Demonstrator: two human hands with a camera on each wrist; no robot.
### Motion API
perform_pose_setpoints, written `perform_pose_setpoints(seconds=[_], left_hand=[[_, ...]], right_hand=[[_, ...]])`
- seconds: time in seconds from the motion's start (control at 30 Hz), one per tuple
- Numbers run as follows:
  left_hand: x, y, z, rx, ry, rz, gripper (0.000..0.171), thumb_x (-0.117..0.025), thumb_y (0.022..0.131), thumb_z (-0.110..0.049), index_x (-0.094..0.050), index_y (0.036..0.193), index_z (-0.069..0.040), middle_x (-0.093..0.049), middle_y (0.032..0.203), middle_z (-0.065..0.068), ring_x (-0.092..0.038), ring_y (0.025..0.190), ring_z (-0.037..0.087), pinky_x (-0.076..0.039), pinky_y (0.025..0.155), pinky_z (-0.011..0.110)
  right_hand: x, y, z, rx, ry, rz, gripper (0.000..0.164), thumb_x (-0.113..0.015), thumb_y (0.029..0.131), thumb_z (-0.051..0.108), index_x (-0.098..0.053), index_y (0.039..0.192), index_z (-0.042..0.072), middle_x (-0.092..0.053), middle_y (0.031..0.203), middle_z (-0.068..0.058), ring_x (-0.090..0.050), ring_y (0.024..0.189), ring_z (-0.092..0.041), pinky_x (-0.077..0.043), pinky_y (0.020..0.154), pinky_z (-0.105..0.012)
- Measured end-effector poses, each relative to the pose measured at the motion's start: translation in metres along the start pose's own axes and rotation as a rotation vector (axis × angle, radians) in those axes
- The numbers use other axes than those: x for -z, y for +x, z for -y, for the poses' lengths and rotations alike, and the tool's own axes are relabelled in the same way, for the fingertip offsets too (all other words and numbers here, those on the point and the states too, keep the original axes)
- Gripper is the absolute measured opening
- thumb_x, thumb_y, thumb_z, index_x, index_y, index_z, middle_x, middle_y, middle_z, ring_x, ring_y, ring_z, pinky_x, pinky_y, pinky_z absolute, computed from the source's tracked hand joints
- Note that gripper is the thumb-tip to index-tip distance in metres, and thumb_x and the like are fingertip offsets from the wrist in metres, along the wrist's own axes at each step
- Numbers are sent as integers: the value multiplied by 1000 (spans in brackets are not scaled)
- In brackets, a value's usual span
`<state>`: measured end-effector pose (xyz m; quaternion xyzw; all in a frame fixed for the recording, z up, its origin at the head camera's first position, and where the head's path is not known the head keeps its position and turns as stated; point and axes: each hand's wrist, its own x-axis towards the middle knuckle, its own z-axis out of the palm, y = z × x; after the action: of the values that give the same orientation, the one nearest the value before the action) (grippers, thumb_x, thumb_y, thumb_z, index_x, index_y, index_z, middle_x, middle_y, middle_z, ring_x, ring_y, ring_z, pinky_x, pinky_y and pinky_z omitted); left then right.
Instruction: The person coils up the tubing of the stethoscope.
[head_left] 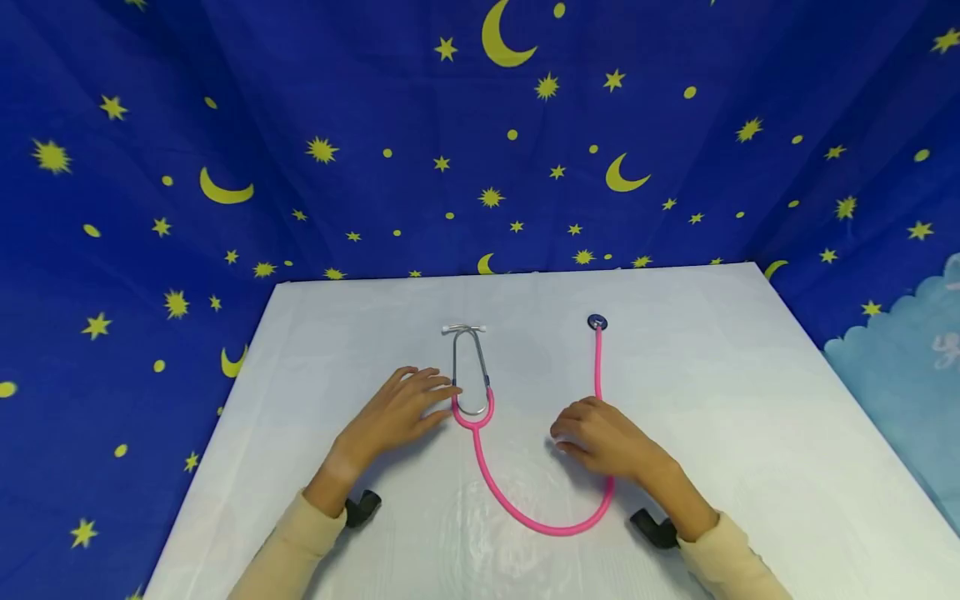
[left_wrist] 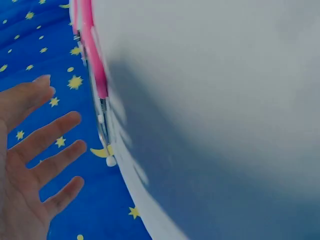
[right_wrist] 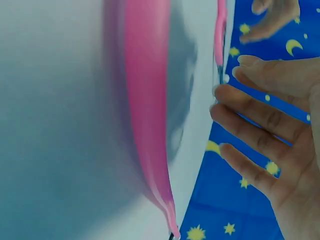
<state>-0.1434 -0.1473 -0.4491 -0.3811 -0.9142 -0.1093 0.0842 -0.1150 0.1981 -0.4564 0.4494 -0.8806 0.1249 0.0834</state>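
A stethoscope with pink tubing (head_left: 555,530) lies on the white table in a U-shaped curve. Its metal earpiece frame (head_left: 471,328) points toward the back, and its dark round chest piece (head_left: 597,322) lies at the far right end of the tube. Beside the tube's fork hovers my left hand (head_left: 401,408), fingers spread and holding nothing. The left wrist view shows those fingers (left_wrist: 60,160) apart from the tubing. Over the tube's right stretch is my right hand (head_left: 600,435), its fingers loosely bent. In the right wrist view the palm (right_wrist: 290,165) is bare and the tubing passes below it.
The white table (head_left: 360,325) ends at a blue curtain (head_left: 390,100) with yellow moons and stars along the back and sides. A light blue cloud-edged panel (head_left: 900,358) hangs at the right. Dark wrist-camera mounts (head_left: 363,508) sit under both wrists.
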Motion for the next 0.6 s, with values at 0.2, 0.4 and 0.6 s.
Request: perform_pose_setpoints(seconds=[0.2,0.4,0.6], left_hand=[[-5,15,13,-82,129,35,60,-71,88,-16,-49,144,-20,-51,144,12,-50,132,31,-38,108,49],[-7,31,25,-114,145,175,76,-67,87,-2,-35,152,-22,-34,156,13,-37,141,36,-31,112,54],[-9,44,30,-131,76,254,83,-65,85,8,-35,152,-30,-31,159,5,-27,146,35,-22,116,57]], right_hand=[[-3,-4,16,23,30,149,8,-73,85,18,-73,93,16,-69,91,7,-63,88,-11,-50,82,-33],[-7,-5,36,30,41,269,7,-69,89,20,-72,94,18,-67,91,7,-61,86,-9,-50,83,-30],[-6,-8,47,38,59,300,8,-67,91,22,-71,96,18,-66,92,8,-60,88,-8,-50,84,-29]])
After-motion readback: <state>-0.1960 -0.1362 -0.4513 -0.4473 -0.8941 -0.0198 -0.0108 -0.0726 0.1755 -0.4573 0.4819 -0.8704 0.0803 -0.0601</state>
